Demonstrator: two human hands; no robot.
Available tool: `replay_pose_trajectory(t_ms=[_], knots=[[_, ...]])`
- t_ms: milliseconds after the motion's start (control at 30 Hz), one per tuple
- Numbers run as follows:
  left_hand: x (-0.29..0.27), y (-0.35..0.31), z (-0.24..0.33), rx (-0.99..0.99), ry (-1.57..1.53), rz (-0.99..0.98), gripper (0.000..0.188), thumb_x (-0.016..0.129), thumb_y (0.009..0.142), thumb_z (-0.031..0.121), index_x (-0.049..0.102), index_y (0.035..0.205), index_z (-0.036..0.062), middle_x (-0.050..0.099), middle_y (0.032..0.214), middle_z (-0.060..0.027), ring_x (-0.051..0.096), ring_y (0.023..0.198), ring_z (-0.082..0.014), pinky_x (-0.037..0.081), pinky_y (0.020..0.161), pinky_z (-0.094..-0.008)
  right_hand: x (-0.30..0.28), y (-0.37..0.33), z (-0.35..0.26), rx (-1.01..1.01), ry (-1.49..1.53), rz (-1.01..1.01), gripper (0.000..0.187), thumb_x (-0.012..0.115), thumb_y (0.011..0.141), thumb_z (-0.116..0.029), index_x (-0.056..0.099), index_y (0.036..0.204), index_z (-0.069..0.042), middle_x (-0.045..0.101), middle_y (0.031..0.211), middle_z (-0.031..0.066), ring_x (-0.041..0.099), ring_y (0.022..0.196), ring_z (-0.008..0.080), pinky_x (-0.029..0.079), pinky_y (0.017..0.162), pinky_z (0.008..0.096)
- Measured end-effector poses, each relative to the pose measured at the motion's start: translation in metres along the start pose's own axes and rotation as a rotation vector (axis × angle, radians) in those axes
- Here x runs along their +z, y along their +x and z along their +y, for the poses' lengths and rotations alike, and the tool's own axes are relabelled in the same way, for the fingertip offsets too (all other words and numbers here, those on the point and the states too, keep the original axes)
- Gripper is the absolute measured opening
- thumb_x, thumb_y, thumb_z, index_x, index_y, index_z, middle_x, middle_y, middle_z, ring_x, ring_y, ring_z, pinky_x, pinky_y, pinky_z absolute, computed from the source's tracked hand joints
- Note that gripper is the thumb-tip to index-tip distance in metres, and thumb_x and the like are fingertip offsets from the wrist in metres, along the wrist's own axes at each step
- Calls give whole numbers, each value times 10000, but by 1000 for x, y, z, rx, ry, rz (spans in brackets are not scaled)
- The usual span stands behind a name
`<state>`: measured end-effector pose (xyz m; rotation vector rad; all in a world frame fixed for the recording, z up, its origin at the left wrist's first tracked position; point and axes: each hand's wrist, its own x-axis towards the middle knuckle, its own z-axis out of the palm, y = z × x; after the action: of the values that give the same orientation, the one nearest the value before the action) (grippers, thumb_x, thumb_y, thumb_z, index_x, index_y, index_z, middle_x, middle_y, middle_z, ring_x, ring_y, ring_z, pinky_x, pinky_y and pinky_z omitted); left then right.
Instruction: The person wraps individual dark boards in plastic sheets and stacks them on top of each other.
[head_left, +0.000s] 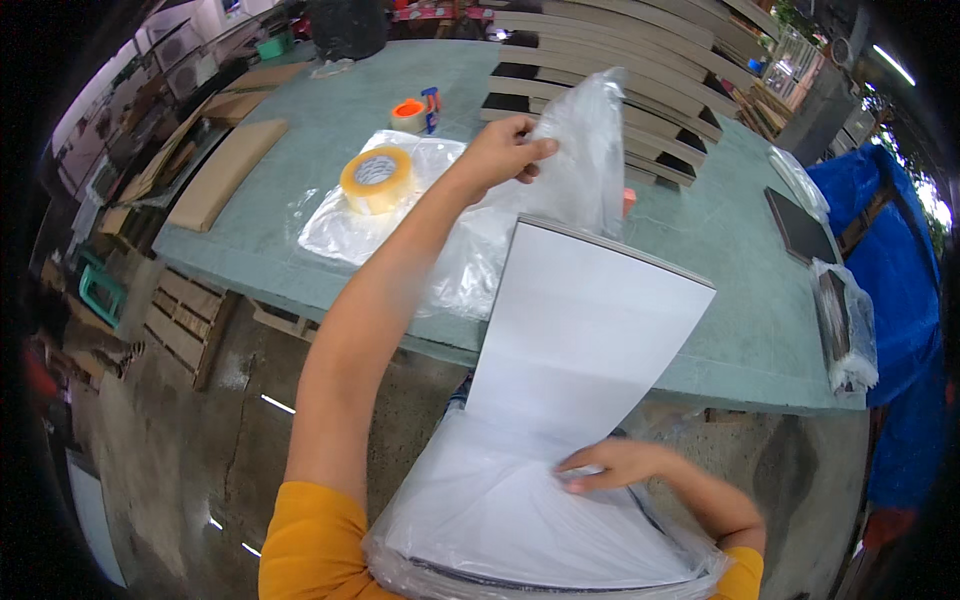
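My left hand (507,152) reaches over the table, its fingers closed on a clear plastic bag (590,130) that hangs in a raised sheet. In front of me a flat white panel (595,320) leans on the table's near edge, tilted up. Its lower part is inside a clear plastic sleeve (440,500) close to my body. My right hand (620,464) lies low on the panel, thumb and fingers pinching the sleeve, where folds run toward the fingertips. More clear plastic bags (335,225) lie flat on the table beneath my left forearm.
On the green table (740,330) sit a yellow tape roll (376,178), another tape roll with an orange centre (408,115) and a blue-and-red tool (431,108). A tall stack of panels (600,60) stands behind. Wrapped dark panels (845,330) lie at right, cardboard (228,175) at left.
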<state>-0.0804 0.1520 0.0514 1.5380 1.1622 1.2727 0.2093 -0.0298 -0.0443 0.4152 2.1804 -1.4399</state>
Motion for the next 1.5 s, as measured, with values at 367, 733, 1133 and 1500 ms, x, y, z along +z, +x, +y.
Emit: replay_pose_trajectory(t_ms=[367, 733, 1133, 1500], knots=[[46, -18, -12, 412, 49, 370, 341, 691, 580, 226, 577, 813, 6, 586, 799, -190, 567, 799, -309, 437, 714, -357, -188, -29, -22, -283, 369, 1403, 390, 507, 836, -260, 476, 1110, 16, 525, 1052, 98, 497, 952, 162, 393, 811, 283], [19, -25, 0, 618, 541, 407, 413, 667, 646, 179, 537, 1004, 18, 535, 1009, -130, 571, 714, -208, 464, 652, -280, -195, -12, -48, -484, 701, 1346, 301, 502, 740, -32, 447, 1029, 34, 517, 979, 91, 519, 831, 162, 413, 720, 267], [5, -20, 44, -21, 226, 164, 206, 602, 757, 168, 611, 881, 4, 591, 760, -38, 510, 655, -86, 398, 594, -226, -198, -82, -28, -704, 937, 1367, 184, 554, 810, -170, 521, 945, -48, 569, 828, -9, 537, 713, 87, 448, 635, 217], [-60, 8, 128, 495, -333, 697, 207, 518, 713, 54, 497, 916, 23, 555, 834, -81, 547, 676, -153, 459, 572, -273, -220, -117, -63, -656, 473, 1546, 154, 576, 793, -156, 551, 882, -33, 559, 791, 3, 517, 701, 87, 417, 637, 213]])
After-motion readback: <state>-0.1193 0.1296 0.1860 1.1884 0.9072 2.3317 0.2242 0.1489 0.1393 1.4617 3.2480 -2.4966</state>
